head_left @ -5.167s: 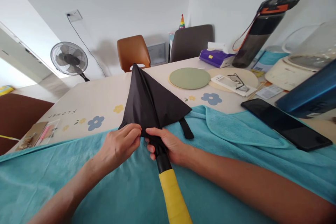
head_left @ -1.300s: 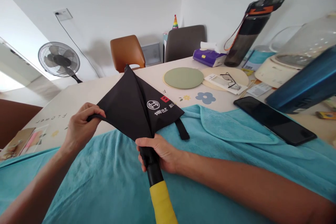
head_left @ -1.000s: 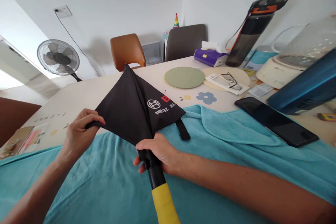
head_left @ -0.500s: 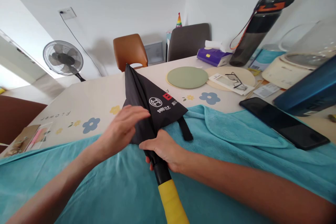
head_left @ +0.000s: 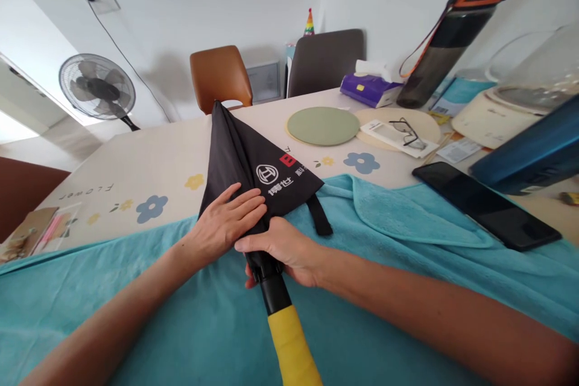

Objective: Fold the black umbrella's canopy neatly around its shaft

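Note:
A folded black umbrella [head_left: 235,157] with white and red print lies pointing away from me, its canopy loose and partly spread to the right. Its yellow-wrapped handle [head_left: 294,344] runs towards me. My right hand [head_left: 280,250] is wrapped round the umbrella just above the handle, thumb on top and fingertips showing underneath. Flat on the lower canopy rests my left hand [head_left: 228,217], fingers stretched out. A black strap [head_left: 319,215] hangs off the canopy's right edge onto the turquoise blanket [head_left: 181,319].
To the right lie a black phone [head_left: 484,205], glasses [head_left: 409,132], a green placemat [head_left: 329,126] and a blue bottle [head_left: 529,151]. Behind them stand a dark bottle [head_left: 447,48] and a purple tissue pack [head_left: 368,89]. Chairs and a fan [head_left: 99,87] are beyond the table.
My left hand has come down from above the umbrella and now lies flat on its canopy. My right hand keeps its hold. The view has shifted slightly.

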`<action>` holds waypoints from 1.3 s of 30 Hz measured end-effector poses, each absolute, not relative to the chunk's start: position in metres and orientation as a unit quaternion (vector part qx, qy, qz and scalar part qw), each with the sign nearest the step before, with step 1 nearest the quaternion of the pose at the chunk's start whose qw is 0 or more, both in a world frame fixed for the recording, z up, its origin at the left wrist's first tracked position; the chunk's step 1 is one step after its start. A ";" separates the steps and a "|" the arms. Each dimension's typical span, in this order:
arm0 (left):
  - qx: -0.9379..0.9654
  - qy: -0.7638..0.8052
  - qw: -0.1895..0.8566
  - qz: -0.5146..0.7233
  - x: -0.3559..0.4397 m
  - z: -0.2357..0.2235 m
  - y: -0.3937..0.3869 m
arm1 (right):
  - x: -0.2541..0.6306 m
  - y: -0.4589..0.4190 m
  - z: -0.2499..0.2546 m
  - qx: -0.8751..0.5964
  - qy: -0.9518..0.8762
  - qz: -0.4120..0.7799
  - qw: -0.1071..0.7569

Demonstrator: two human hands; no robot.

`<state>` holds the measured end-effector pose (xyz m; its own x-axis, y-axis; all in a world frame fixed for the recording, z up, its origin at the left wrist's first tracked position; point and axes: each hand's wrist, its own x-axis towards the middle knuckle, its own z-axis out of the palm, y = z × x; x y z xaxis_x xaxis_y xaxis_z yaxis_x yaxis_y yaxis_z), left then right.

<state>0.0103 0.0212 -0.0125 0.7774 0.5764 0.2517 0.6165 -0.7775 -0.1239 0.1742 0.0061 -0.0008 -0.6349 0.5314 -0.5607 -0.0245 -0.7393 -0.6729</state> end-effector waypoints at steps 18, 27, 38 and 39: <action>-0.884 -0.366 0.180 -0.226 0.006 -0.037 0.020 | 0.171 0.000 -0.028 -0.195 -0.192 0.944 0.185; -0.873 -0.458 0.129 -0.103 -0.002 0.003 0.007 | 0.171 0.003 -0.030 -0.227 -0.197 0.937 0.180; -0.856 -0.511 0.080 0.012 -0.045 0.038 0.009 | 0.174 0.005 -0.025 -0.267 -0.219 0.931 0.119; -0.856 -0.514 0.049 0.023 -0.047 0.037 0.009 | 0.174 0.004 -0.024 -0.272 -0.221 0.929 0.122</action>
<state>-0.0468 0.0089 0.0373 0.4714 0.8819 0.0105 0.8773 -0.4677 -0.1079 0.1738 0.0042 -0.0238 -0.8224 0.3473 -0.4506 -0.1076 -0.8728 -0.4761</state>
